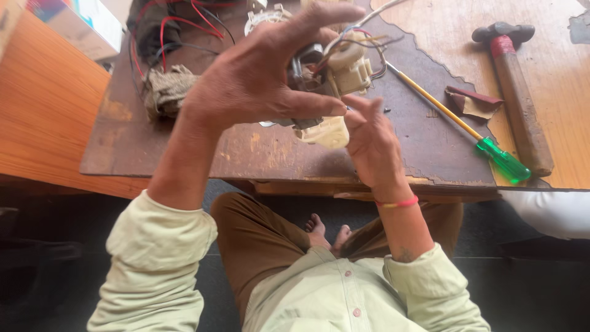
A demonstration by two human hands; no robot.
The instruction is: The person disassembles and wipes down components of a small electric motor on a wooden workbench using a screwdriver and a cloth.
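the left hand (258, 80) grips a cream-white plastic electrical part with a metal core and thin coloured wires (335, 80), thumb stretched along its lower side and forefinger arched over the top, holding it up above the dark worn wooden board (184, 141) rather than resting it there. the right hand (372, 144) comes up from below, its fingertips (356, 104) pinching at the lower right edge of the same part, just beside the left thumb tip. a red thread bracelet (398, 203) circles the right wrist. to the right on the board lies a screwdriver with a yellow shaft and a clear green handle (485, 147), and next to it a hammer with a wooden handle and dark head (516, 92); a folded scrap of brown sandpaper (470, 103) lies between them. behind the left hand sit a bundle of rough twine (165, 89) and loose red and black wires (178, 27).
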